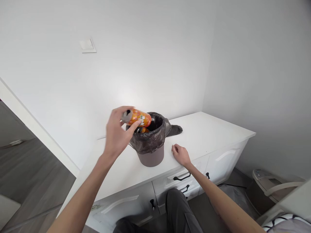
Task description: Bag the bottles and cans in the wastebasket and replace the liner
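Observation:
My left hand [119, 129] is closed around an orange drink can [139, 117], tilted on its side over the mouth of a trash bin [152, 157]. The can's opened end faces left, toward my palm. A dark plastic bag [155, 140] lines the bin and folds over its rim. Inside, below the held can, part of another orange can [145, 130] shows. To the right of the bin my right hand [181, 154] rests on the white cabinet top with its fingers curled in; whether anything is in them is hidden.
The bin stands on a white cabinet [209, 132] against the wall, its drawers fitted with black handles [182, 177]. Behind the bin lies a dark flat object [175, 130]. A light switch [87, 45] is on the wall. A beige appliance [264, 187] stands on the floor at right.

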The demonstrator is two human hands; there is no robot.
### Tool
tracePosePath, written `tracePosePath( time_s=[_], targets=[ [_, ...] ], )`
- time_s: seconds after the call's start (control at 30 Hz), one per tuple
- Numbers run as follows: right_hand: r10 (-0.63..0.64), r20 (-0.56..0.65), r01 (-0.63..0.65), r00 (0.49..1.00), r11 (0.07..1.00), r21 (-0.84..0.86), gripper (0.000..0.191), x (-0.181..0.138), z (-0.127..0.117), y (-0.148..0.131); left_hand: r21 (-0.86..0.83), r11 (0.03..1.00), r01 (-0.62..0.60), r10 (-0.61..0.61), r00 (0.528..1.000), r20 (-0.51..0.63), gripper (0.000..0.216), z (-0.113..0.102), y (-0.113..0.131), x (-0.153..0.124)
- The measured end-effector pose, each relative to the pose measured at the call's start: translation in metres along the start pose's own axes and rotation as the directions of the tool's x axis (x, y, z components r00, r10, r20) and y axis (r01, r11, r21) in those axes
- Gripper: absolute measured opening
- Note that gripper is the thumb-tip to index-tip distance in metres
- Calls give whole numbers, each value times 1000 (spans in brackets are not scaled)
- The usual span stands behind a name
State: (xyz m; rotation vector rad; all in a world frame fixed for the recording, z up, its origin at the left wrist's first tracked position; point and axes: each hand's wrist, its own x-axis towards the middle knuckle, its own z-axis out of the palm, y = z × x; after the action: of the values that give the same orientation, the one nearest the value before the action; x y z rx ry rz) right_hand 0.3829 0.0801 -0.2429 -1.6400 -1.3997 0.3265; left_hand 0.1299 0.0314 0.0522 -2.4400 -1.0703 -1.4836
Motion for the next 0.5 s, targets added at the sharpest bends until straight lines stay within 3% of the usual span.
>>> tracePosePath(
  time_s=[0.17, 0.23, 0.33, 0.4, 0.43, 0.5],
  targets=[
    [-7, -11, 7, 1000, 1000, 1, 37, 3, 1, 1, -51, 998, -44, 52, 983, 176, 41, 47, -25, 23],
    [-8, -9, 8, 1000, 1000, 4, 37, 3, 0, 0, -29, 999, -30, 34, 988, 151, 46, 54, -39, 15],
    [-4, -6, 4, 1000, 1000, 12, 38, 2, -3, -3, -8, 997, 78, -78, 996, -44, 44, 53, -65, -15],
    [-2, -4, 2, 1000, 1000, 24, 37, 1, -5, -7, -10, 980, 196, -196, 970, -141, 46, 47, -91, -47],
    [0, -2, 0, 1000, 999, 32, 37, 0, -7, -9, 0, 965, 261, -259, 956, -140, 49, 42, -107, -65],
    [6, 2, -6, 1000, 999, 51, 37, -2, -9, -14, 91, 921, 378, -378, 926, -21, 56, 33, -143, -104]
  ],
)
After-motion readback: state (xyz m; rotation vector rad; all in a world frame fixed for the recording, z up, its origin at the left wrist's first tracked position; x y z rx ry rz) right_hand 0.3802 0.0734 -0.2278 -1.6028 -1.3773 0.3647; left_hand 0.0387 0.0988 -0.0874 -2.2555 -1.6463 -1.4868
